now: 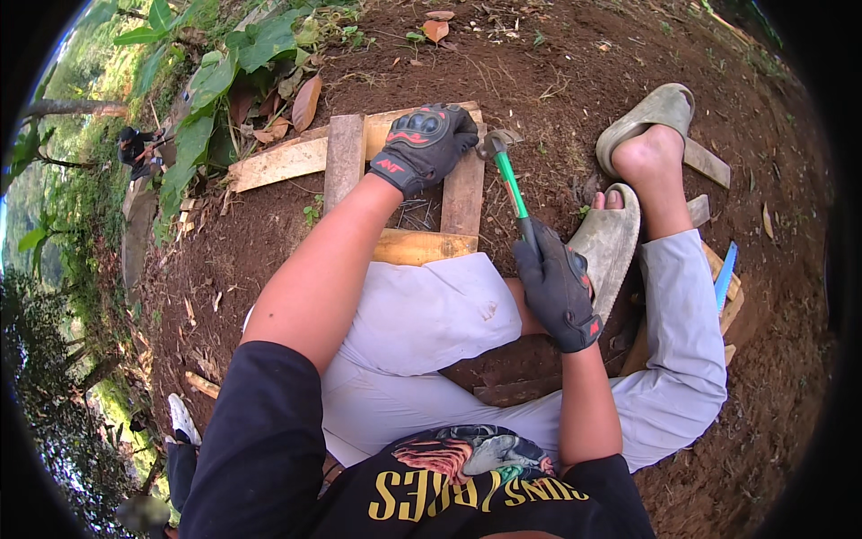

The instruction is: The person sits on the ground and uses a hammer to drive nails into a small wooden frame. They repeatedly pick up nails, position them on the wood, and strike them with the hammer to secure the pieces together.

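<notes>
Seated on the ground, I have a wooden frame (462, 199) of nailed-looking planks in front of my knee. My left hand (420, 148), in a black and grey work glove, rests at the frame's far right corner with its fingers curled closed; whatever they pinch is hidden. A hammer (513, 185) with a green and dark handle is gripped low on its shaft by my gloved right hand (557, 289). Its metal head is just right of that corner, near my left fingertips. Thin loose nails (417, 214) lie inside the frame's opening.
My sandalled feet (615, 234) stand right of the frame. A blue saw-like tool (725, 274) leans by wood pieces (709, 162) at right. Leafy plants (211, 90) grow at left. A person (136, 151) is farther off; another's shoe (182, 419) shows lower left.
</notes>
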`<act>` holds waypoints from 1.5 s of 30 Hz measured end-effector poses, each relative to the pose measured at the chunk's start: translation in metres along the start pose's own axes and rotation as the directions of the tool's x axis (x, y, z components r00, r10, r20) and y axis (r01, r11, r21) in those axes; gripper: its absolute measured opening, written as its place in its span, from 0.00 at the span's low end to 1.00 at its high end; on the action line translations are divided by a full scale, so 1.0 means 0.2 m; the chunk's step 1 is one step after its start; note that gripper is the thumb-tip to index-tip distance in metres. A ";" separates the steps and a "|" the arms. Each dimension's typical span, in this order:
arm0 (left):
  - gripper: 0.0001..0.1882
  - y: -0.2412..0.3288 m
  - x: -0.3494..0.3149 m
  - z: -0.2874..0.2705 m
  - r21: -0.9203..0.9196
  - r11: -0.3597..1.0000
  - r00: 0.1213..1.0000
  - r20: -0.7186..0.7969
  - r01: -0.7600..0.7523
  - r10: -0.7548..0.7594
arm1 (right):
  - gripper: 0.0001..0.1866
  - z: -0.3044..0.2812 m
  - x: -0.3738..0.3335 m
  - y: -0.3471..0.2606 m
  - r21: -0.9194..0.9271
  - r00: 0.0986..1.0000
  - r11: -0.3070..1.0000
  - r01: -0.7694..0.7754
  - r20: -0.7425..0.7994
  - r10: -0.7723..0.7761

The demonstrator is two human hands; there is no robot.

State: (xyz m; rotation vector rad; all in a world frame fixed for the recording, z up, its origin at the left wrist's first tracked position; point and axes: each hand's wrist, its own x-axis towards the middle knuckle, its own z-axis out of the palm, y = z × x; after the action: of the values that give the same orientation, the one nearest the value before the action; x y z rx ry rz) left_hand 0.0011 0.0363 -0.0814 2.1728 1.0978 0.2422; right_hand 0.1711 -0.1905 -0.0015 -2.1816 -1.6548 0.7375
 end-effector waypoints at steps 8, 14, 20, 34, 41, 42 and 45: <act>0.13 0.00 0.00 0.00 -0.004 1.000 1.000 0.001 0.008 -0.008 | 0.19 0.00 -0.01 0.00 -0.022 1.000 1.000 0.007 -0.016 -0.007; 0.15 0.02 -0.02 0.00 0.039 0.999 1.000 0.012 -0.022 0.022 | 0.19 0.00 0.00 0.00 -0.011 0.999 1.000 0.021 -0.024 -0.021; 0.15 0.06 -0.02 0.02 0.083 0.995 0.996 0.079 -0.049 0.042 | 0.20 -0.02 0.00 0.02 0.057 0.999 0.997 -0.050 0.003 0.050; 0.17 0.02 -0.03 0.05 -0.253 0.965 0.997 0.039 0.074 -0.066 | 0.20 -0.12 -0.03 -0.08 0.141 0.997 0.988 -0.054 0.057 0.047; 0.15 0.00 -0.03 0.11 -0.285 0.956 0.997 -0.006 0.072 -0.077 | 0.19 -0.10 -0.06 -0.12 0.141 1.000 0.990 -0.029 -0.001 0.029; 0.15 0.01 -0.03 0.10 -0.249 0.966 0.998 0.013 0.067 -0.065 | 0.19 -0.07 -0.05 -0.11 0.078 0.999 0.997 -0.025 0.021 0.024; 0.15 0.03 -0.04 0.08 -0.251 0.965 0.997 0.023 0.073 -0.069 | 0.18 -0.11 -0.05 -0.15 0.158 0.999 0.987 -0.026 -0.021 0.030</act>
State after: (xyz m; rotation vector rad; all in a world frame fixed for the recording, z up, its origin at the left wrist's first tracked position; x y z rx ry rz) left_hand 0.0076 0.0198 -0.0887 1.9044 1.0727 0.3159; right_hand 0.1572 -0.1906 0.0337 -2.0990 -1.5033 0.8176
